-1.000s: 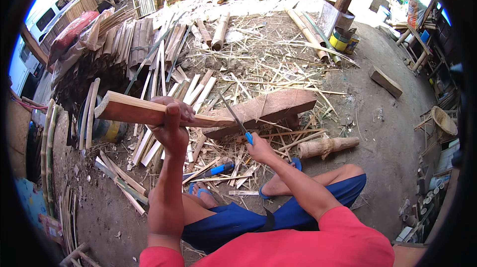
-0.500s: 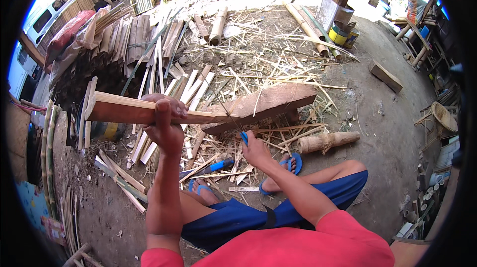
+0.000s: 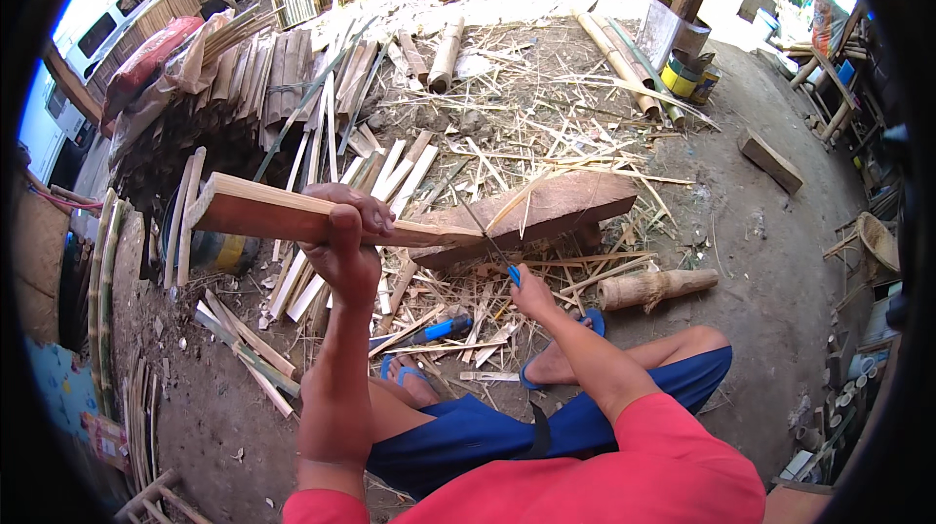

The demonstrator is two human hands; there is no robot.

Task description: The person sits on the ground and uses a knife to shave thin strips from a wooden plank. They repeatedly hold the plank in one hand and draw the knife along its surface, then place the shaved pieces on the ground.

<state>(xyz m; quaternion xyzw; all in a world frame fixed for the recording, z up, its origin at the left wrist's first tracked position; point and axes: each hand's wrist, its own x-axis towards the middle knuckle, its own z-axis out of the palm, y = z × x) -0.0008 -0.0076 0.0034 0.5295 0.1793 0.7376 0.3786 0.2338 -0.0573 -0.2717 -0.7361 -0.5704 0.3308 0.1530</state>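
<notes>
My left hand (image 3: 347, 236) is wrapped round a split bamboo slat (image 3: 263, 210), raised and pointing left to right with its narrow end to the right. That end rests over a reddish-brown wooden block (image 3: 561, 217). My right hand (image 3: 534, 292) is closed on the blue handle of a long, thin-bladed knife (image 3: 499, 253). The dark blade crosses the slat's narrow end at a slant, pointing up and to the left. Just right of the blade, a pale strip (image 3: 515, 200) curls up from the slat's end over the block.
Pale split strips and shavings (image 3: 546, 124) litter the ground ahead. By my feet lies a blue-and-black tool (image 3: 434, 331). A bamboo piece (image 3: 658, 288) lies at right, a wood offcut (image 3: 770, 161) farther off. Stacked bamboo slats (image 3: 239, 85) and a red sack (image 3: 151, 61) stand at far left.
The knife has shifted slightly along the slat's end, and a pale strip now curls up beside the blade. The whole view has shifted a little; my left hand still grips the slat.
</notes>
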